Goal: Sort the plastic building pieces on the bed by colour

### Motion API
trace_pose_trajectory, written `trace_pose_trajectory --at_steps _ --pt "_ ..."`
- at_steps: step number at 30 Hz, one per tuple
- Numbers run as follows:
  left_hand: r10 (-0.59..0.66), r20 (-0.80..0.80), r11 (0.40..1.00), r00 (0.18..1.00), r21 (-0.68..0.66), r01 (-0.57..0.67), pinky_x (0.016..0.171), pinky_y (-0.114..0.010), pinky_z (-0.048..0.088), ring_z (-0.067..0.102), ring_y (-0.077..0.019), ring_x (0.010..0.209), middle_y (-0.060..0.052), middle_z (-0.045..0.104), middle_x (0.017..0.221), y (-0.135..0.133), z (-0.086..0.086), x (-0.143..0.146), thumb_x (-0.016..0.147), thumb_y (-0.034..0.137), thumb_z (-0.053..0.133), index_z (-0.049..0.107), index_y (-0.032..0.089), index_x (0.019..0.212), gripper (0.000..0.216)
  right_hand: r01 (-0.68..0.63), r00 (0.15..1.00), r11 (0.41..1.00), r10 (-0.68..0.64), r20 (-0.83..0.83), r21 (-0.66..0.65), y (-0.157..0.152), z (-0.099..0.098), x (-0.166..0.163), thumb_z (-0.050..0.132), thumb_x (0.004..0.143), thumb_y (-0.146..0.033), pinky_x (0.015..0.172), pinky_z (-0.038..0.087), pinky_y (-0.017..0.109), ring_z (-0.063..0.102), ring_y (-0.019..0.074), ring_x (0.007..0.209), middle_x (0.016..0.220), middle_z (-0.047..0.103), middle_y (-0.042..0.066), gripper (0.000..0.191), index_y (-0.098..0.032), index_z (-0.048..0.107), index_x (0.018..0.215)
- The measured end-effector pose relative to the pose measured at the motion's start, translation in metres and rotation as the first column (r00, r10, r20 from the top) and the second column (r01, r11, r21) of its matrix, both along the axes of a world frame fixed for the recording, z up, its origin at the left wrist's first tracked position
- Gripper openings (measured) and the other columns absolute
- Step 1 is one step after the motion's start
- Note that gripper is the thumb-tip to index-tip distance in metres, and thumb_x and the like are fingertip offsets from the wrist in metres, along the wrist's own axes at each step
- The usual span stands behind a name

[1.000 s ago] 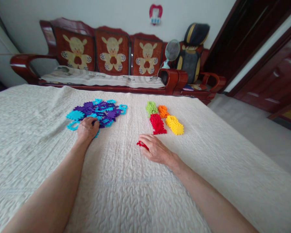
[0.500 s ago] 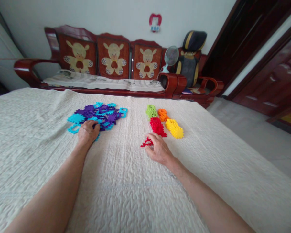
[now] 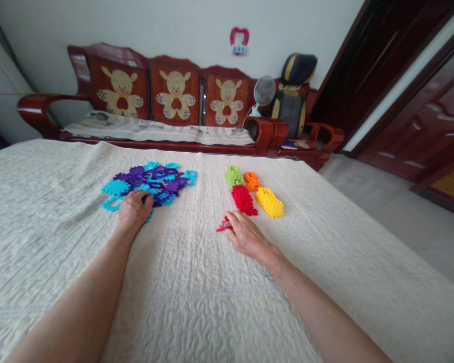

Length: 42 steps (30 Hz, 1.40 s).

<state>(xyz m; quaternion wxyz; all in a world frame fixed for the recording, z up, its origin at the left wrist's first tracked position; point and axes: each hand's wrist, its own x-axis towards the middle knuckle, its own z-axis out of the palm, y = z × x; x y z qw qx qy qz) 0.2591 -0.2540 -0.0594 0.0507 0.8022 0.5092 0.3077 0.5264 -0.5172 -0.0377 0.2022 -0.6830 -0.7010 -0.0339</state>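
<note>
My left hand (image 3: 134, 209) rests at the near edge of a loose pile of purple and light-blue toothed plastic building pieces (image 3: 171, 186). Its fingers are curled, with a bit of a purple piece (image 3: 145, 199) showing between thumb and fingers. On the right, my right hand (image 3: 245, 234) pinches a red toothed building piece (image 3: 223, 225), partly hidden by the fingers. Just beyond that hand lies a row of stacked red pieces (image 3: 244, 199). Green (image 3: 234, 177), orange (image 3: 251, 181) and yellow stacks (image 3: 270, 202) sit close around it.
A pale quilted cloth (image 3: 181, 282) covers the broad surface under both hands. Behind its far edge stands a wooden sofa (image 3: 41, 108) with bear-patterned cushions (image 3: 175, 96). A small fan (image 3: 264, 91) and a chair with a padded back (image 3: 291, 111) are at the right.
My right fingers have closed further on the red piece, which now looks tilted. My left hand stays at the pile. The whole view has shifted slightly.
</note>
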Motion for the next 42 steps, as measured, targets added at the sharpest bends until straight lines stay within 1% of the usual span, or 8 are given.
trace_pose_trajectory --at_steps 6,9,12,16,24,36,39,42 --pt "0.005 -0.018 1.0 1.0 -0.017 -0.005 0.1 -0.039 0.05 0.064 -0.027 0.112 -0.01 0.074 0.117 -0.001 0.002 0.0 0.088 0.034 0.05 0.074 0.017 0.101 0.032 -0.024 0.998 0.996 0.02 -0.058 -0.081 -0.002 0.005 0.007 0.06 0.087 -0.017 0.094 0.051 0.037 0.06 0.0231 0.101 0.109 0.062 0.011 0.028 -0.016 0.061 0.115" --pt "0.015 -0.018 1.0 1.0 -0.017 -0.016 0.101 -0.038 0.05 0.064 -0.0254 0.111 -0.009 0.074 0.116 -0.003 0.004 0.001 0.088 0.033 0.049 0.074 0.018 0.102 0.033 -0.026 0.999 0.995 0.022 -0.042 -0.094 -0.002 0.004 0.008 0.06 0.09 -0.021 0.091 0.05 0.036 0.06 0.0226 0.098 0.105 0.061 0.01 0.024 -0.016 0.062 0.114" --pt "0.019 -0.028 0.999 0.999 -0.026 -0.02 0.103 -0.038 0.049 0.064 -0.0248 0.112 -0.01 0.074 0.116 -0.004 0.006 0.002 0.089 0.033 0.046 0.074 0.017 0.104 0.035 0.02 0.999 1.0 -0.019 -0.043 0.022 -0.003 0.002 0.015 0.056 0.095 -0.025 0.09 0.049 0.036 0.058 0.0229 0.098 0.107 0.06 0.01 0.031 -0.016 0.058 0.124" --pt "0.02 -0.034 0.999 0.999 -0.036 -0.021 0.104 -0.038 0.049 0.064 -0.0248 0.113 -0.011 0.073 0.118 -0.003 0.005 0.001 0.089 0.033 0.047 0.074 0.015 0.107 0.037 0.147 0.989 0.971 -0.148 -0.007 0.188 -0.006 0.002 0.036 0.052 0.096 -0.028 0.094 0.047 0.042 0.056 0.0279 0.104 0.114 0.059 0.014 0.042 -0.015 0.052 0.136" --pt "0.025 -0.026 0.999 0.999 -0.023 -0.026 0.102 -0.039 0.049 0.063 -0.025 0.113 -0.011 0.072 0.118 -0.003 0.004 0.001 0.09 0.033 0.048 0.073 0.015 0.106 0.035 0.214 0.96 0.963 -0.238 0.148 0.161 -0.016 0.004 0.057 0.052 0.094 -0.028 0.09 0.044 0.042 0.055 0.0294 0.103 0.114 0.061 0.015 0.046 -0.013 0.054 0.138" --pt "0.026 -0.039 0.999 0.999 -0.04 -0.027 0.103 -0.04 0.048 0.062 -0.0258 0.114 -0.012 0.071 0.12 -0.001 0.004 0.001 0.089 0.033 0.048 0.073 0.014 0.108 0.036 0.255 0.949 0.944 -0.286 0.132 0.208 -0.012 -0.005 0.058 0.06 0.087 -0.025 0.088 0.044 0.043 0.056 0.0299 0.102 0.112 0.061 0.014 0.05 -0.013 0.054 0.135" --pt "0.018 -0.018 0.999 1.0 -0.035 -0.019 0.102 -0.04 0.049 0.064 -0.026 0.111 -0.012 0.072 0.117 0.0 0.003 0.001 0.088 0.034 0.048 0.073 0.014 0.104 0.035 0.231 0.96 0.937 -0.264 0.096 0.263 -0.012 -0.004 0.057 0.06 0.086 -0.022 0.09 0.047 0.044 0.058 0.0301 0.102 0.112 0.062 0.015 0.048 -0.013 0.056 0.133" --pt "-0.005 0.009 1.0 1.0 -0.011 0.005 0.1 -0.038 0.051 0.066 -0.0267 0.108 -0.012 0.074 0.113 0.0 0.001 0.001 0.086 0.034 0.047 0.074 0.016 0.099 0.034 0.148 0.986 0.925 -0.167 0.024 0.35 -0.011 -0.004 0.048 0.055 0.089 -0.018 0.093 0.05 0.044 0.06 0.0278 0.104 0.113 0.062 0.013 0.039 -0.016 0.057 0.128"
